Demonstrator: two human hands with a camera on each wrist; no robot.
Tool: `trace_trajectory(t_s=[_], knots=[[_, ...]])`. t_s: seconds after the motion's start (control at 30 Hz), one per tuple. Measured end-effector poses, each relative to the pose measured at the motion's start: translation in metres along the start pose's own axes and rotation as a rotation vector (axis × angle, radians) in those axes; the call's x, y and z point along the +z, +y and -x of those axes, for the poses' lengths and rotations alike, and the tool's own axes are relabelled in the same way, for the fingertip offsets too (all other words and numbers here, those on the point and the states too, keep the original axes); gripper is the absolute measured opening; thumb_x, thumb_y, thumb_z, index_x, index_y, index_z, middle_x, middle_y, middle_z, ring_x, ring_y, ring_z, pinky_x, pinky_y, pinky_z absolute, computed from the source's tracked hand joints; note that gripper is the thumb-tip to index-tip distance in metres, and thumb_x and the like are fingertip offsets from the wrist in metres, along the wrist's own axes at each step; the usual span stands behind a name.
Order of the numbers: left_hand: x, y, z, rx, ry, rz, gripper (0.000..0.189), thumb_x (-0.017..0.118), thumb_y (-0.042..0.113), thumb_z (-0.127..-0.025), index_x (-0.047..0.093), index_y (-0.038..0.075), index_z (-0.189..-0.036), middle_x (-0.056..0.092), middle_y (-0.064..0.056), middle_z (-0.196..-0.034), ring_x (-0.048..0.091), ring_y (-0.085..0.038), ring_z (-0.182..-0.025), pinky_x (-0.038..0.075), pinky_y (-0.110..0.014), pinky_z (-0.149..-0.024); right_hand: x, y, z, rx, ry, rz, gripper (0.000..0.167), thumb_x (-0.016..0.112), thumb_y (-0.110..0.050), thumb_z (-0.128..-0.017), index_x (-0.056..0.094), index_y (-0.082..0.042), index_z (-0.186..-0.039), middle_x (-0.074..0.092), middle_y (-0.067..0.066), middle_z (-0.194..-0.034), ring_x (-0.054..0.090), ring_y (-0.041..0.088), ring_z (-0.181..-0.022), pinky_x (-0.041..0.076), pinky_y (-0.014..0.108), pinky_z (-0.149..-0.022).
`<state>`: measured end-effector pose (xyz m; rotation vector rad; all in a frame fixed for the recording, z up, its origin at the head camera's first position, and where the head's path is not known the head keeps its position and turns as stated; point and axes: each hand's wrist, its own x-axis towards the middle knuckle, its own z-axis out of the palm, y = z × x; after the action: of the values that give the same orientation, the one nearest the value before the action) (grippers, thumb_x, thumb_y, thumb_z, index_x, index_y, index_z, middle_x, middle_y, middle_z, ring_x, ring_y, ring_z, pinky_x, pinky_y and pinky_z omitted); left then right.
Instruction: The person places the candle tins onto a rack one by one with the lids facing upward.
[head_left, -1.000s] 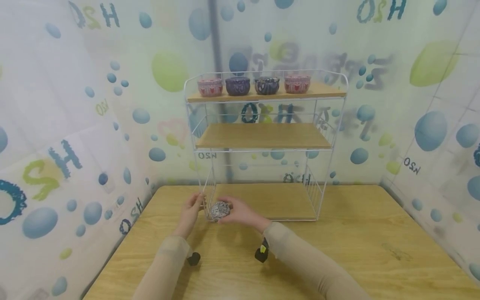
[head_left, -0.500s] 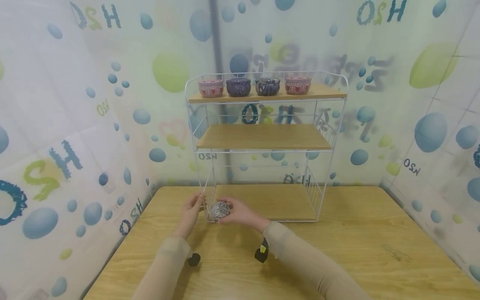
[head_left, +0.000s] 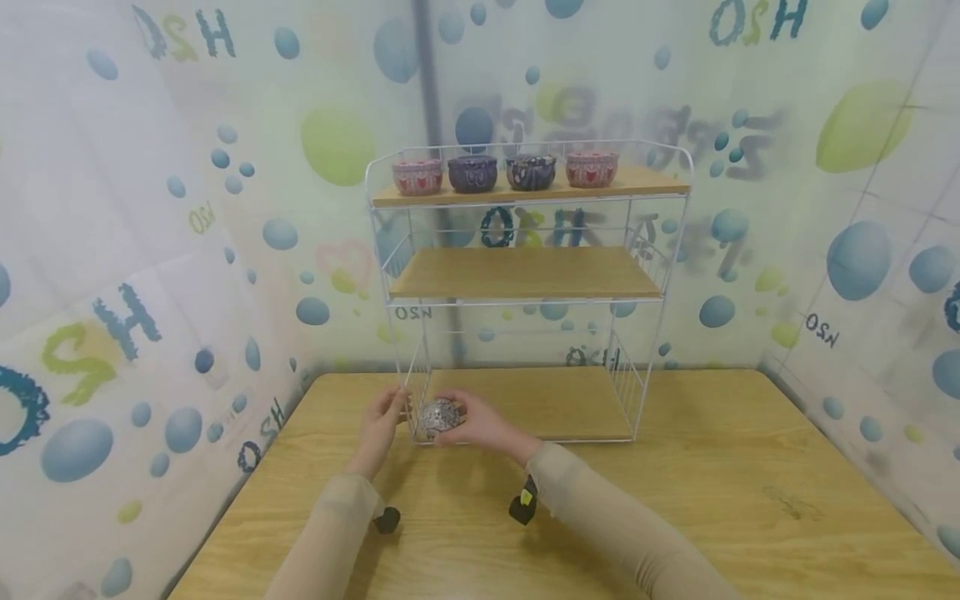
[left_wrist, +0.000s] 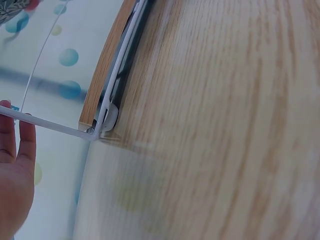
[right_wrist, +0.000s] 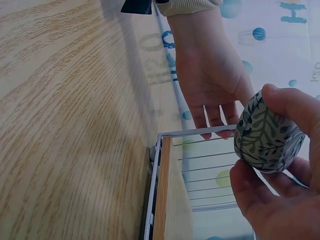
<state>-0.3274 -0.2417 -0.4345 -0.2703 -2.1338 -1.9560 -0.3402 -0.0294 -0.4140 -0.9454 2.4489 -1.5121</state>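
A small round tin (head_left: pixel 439 418), white with dark green leaf print, is held in my right hand (right_wrist: pixel 280 200) between thumb and fingers. In the right wrist view the tin (right_wrist: pixel 267 135) is tilted on its side, held above the bottom shelf at its left front corner. My left hand (head_left: pixel 381 425) grips the front left upright of the white wire rack (head_left: pixel 651 358). In the left wrist view the fingers of my left hand (left_wrist: pixel 15 175) lie around that upright, close above the rack's lower corner; its thumb is hidden there.
On the top shelf (head_left: pixel 645 179) several round tins (head_left: pixel 474 174) stand in a row, pink and dark blue. Below are the middle shelf (head_left: pixel 525 273) and bottom shelf (head_left: pixel 532 396), with wire side rails. The rack stands on a wooden table (head_left: pixel 712 500) before a patterned curtain.
The tin has tipped slightly within my right hand and sits a touch higher. My left hand keeps its place on the upright.
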Motion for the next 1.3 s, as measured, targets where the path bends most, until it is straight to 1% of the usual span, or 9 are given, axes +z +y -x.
trace_trajectory(t_s=[0.1,0.2,0.3,0.4,0.57,0.7,0.8,1.03,1.3], knots=[[-0.002,-0.011,-0.005,-0.005,0.007,0.003,0.029,0.046,0.021,-0.104,0.054,-0.002,-0.121,0.056,-0.023,-0.112,0.048,-0.045,-0.112,0.041,-0.055,-0.101,0.0,-0.001,0.0,0.002,0.003,0.004,0.072,0.085,-0.018,-0.072,0.052,-0.005,-0.135,0.059,0.006,-0.117,0.058,0.021,-0.099,0.054,0.028,-0.075],[-0.003,-0.02,-0.009,-0.005,0.015,0.002,0.032,0.047,0.026,-0.104,0.054,-0.001,-0.121,0.053,-0.029,-0.117,0.051,-0.038,-0.109,0.042,-0.054,-0.101,0.0,-0.001,0.0,-0.005,0.004,0.01,0.072,0.085,-0.018,-0.072,0.052,-0.004,-0.134,0.06,0.007,-0.115,0.059,0.02,-0.096,0.054,0.027,-0.073],[-0.003,-0.024,-0.01,0.006,0.027,-0.022,0.034,0.048,0.031,-0.103,0.055,0.001,-0.119,0.055,-0.027,-0.115,0.054,-0.027,-0.104,0.045,-0.05,-0.098,0.001,-0.001,0.0,-0.006,0.001,0.0,0.072,0.085,-0.018,-0.072,0.051,-0.003,-0.134,0.06,0.008,-0.115,0.06,0.021,-0.096,0.055,0.028,-0.073],[-0.003,-0.026,-0.011,0.019,0.039,-0.035,0.036,0.05,0.035,-0.102,0.057,0.003,-0.117,0.057,-0.025,-0.112,0.055,-0.021,-0.099,0.048,-0.046,-0.095,0.001,0.0,0.0,-0.002,-0.001,-0.004,0.071,0.085,-0.018,-0.073,0.051,-0.004,-0.135,0.06,0.008,-0.116,0.06,0.023,-0.099,0.055,0.029,-0.075],[-0.004,-0.027,-0.01,0.024,0.032,-0.051,0.041,0.05,0.041,-0.101,0.057,0.004,-0.118,0.057,-0.023,-0.112,0.055,-0.02,-0.1,0.048,-0.043,-0.095,0.001,0.0,0.0,-0.015,0.014,0.008,0.071,0.086,-0.019,-0.072,0.053,-0.005,-0.133,0.06,0.007,-0.116,0.056,0.027,-0.105,0.053,0.03,-0.078],[-0.004,-0.026,-0.009,0.008,0.025,-0.064,0.042,0.048,0.041,-0.101,0.056,0.005,-0.121,0.056,-0.022,-0.115,0.055,-0.022,-0.103,0.047,-0.045,-0.097,0.002,0.001,-0.002,-0.028,0.034,0.009,0.07,0.087,-0.018,-0.07,0.055,-0.004,-0.131,0.061,0.007,-0.112,0.056,0.028,-0.1,0.052,0.029,-0.074],[-0.004,-0.026,-0.009,0.0,0.02,-0.068,0.042,0.047,0.041,-0.102,0.055,0.004,-0.122,0.056,-0.021,-0.115,0.055,-0.019,-0.102,0.047,-0.043,-0.097,0.002,0.001,-0.001,-0.026,0.041,0.003,0.07,0.087,-0.018,-0.071,0.055,-0.004,-0.132,0.06,0.01,-0.113,0.056,0.028,-0.099,0.053,0.029,-0.071],[0.0,0.005,0.002,-0.024,-0.004,-0.044,0.032,0.045,0.023,-0.105,0.054,-0.003,-0.122,0.053,-0.029,-0.117,0.053,-0.022,-0.103,0.046,-0.043,-0.099,0.001,-0.001,0.001,0.012,0.027,-0.028,0.071,0.085,-0.021,-0.074,0.052,-0.005,-0.135,0.058,0.013,-0.118,0.056,0.029,-0.105,0.054,0.031,-0.076],[0.001,0.007,0.003,-0.015,0.004,-0.059,0.033,0.045,0.023,-0.105,0.054,-0.004,-0.121,0.053,-0.028,-0.115,0.054,-0.021,-0.101,0.047,-0.042,-0.097,0.003,0.003,0.0,0.021,0.028,-0.041,0.072,0.085,-0.023,-0.075,0.05,-0.006,-0.136,0.06,0.01,-0.116,0.058,0.028,-0.105,0.055,0.032,-0.078]])
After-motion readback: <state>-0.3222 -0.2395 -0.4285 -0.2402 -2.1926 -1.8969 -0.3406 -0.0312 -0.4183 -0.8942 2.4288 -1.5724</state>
